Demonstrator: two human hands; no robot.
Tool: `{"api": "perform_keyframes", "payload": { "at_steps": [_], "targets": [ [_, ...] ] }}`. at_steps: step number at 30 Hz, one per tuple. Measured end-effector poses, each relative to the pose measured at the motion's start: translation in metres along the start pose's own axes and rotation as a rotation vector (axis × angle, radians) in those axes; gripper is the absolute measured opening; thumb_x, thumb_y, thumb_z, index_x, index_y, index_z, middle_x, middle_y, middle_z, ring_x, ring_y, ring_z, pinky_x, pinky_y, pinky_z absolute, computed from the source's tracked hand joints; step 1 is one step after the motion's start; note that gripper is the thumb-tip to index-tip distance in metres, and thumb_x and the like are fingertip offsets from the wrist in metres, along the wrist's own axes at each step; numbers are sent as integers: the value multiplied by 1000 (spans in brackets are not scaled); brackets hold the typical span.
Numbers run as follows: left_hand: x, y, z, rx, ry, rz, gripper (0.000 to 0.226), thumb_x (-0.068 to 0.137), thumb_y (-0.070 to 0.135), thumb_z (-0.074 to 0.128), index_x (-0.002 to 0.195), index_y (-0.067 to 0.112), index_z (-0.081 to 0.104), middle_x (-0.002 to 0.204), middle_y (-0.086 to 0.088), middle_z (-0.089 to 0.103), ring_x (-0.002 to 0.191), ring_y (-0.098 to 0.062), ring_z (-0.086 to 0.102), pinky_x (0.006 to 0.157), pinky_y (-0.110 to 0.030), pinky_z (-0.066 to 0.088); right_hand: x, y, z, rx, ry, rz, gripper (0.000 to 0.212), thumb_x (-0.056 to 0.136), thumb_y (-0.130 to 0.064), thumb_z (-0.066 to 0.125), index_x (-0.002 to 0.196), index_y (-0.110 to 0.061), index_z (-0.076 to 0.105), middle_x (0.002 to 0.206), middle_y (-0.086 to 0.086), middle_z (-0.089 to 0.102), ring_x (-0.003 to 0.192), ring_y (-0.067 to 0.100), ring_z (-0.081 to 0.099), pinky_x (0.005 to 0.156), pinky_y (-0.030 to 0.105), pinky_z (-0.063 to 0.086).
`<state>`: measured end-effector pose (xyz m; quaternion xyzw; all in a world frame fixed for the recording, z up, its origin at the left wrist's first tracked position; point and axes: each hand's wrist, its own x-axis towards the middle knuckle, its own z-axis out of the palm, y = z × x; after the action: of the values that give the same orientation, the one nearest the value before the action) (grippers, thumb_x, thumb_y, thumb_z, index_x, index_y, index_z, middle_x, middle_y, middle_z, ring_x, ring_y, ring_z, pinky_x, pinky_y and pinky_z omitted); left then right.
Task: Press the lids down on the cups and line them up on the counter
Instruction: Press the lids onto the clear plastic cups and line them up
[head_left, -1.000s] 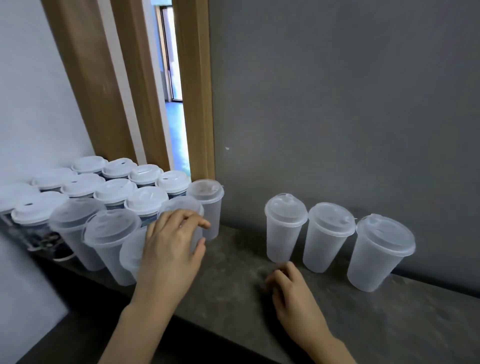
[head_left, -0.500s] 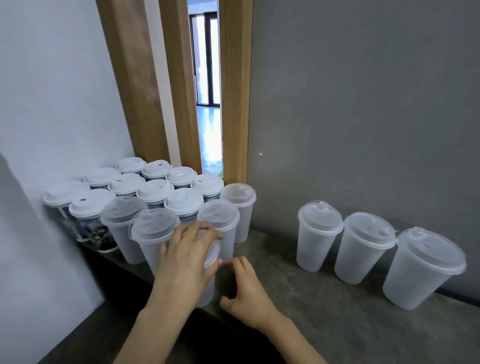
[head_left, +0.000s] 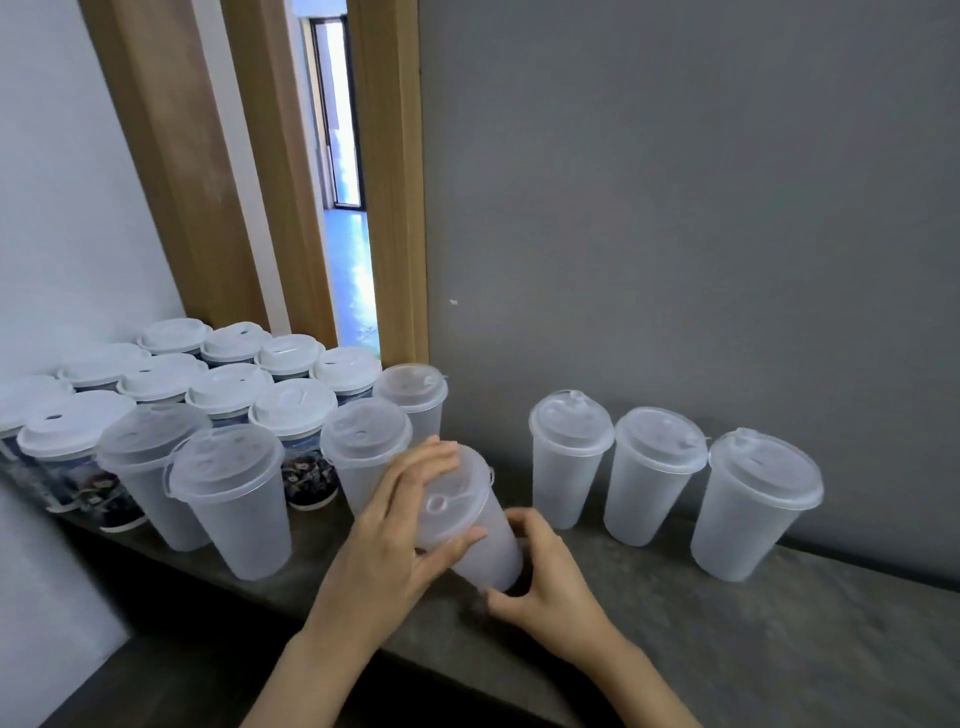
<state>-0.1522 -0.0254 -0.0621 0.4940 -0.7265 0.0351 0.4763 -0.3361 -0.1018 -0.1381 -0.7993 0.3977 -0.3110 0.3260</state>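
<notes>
Frosted plastic, far left: a crowd of lidded cups stands packed on the counter against the white wall, clear ones in front, printed ones with white lids behind.
Doorway: a wooden frame rises behind the crowd, with a bright blue floor showing through the gap.
Left hand: the left hand lies over the top of the held cup, fingers curved across its lid and thumb hooked under the rim on the near side, so it is gripping the lid end.
Held cup: it sits between the two hands, just right of the crowd and left of the finished row. It is tilted, the lid leaning toward the left hand and the base pointing down and right toward the counter. Whether the base touches the counter I cannot tell.
Right hand: the right hand cups the lower body of the cup, fingers curled round it from the right and thumb near the base.
Key relation: the cup's long axis runs from the left palm at the lid to the right hand at the base, so I judge the press will come from the left hand along that axis, with the right hand bracing.
Finished row: three clear lidded cups stand upright in a line along the grey wall, well apart from the crowd; the open spot just left of them looks the likely place for this one.
</notes>
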Motion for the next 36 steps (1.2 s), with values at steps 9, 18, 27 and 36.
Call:
{"api": "perform_keyframes", "payload": {
  "at_steps": [9, 18, 27, 36],
  "targets": [
    [-31, -29, 79, -122, 237, -11, 56, 100, 46, 44, 150, 32, 25, 146, -8, 35, 141, -16, 33, 114, -21, 26, -22, 24, -16, -101, 211, -35, 52, 66, -32, 72, 103, -45, 38, 102, -24, 44, 94, 3, 55, 71, 12, 44],
    [-31, -33, 85, -138, 198, 19, 49, 102, 30, 45, 147, 26, 26, 155, -5, 35, 141, -19, 37, 115, -24, 29, -24, 29, -14, -12, 271, 83, 67, 66, -27, 72, 111, -55, 31, 110, -33, 47, 108, -5, 52, 80, 4, 41],
    [-15, -17, 96, -193, 234, -217, 57, 100, 50, 37, 153, 38, 19, 145, 14, 35, 125, 1, 44, 95, -5, 35, -27, 21, -16, -29, 296, -2, 81, 65, -38, 79, 119, -64, 25, 116, -31, 36, 116, -6, 45, 89, 4, 40],
    [-18, -19, 96, -203, 289, -180, 50, 98, 28, 43, 147, 33, 32, 144, 14, 41, 129, -4, 44, 95, -8, 37, -27, 18, -19, -29, 195, 46, 84, 68, -63, 74, 132, -55, 20, 134, -37, 38, 125, -10, 41, 103, 20, 41]
  ]
}}
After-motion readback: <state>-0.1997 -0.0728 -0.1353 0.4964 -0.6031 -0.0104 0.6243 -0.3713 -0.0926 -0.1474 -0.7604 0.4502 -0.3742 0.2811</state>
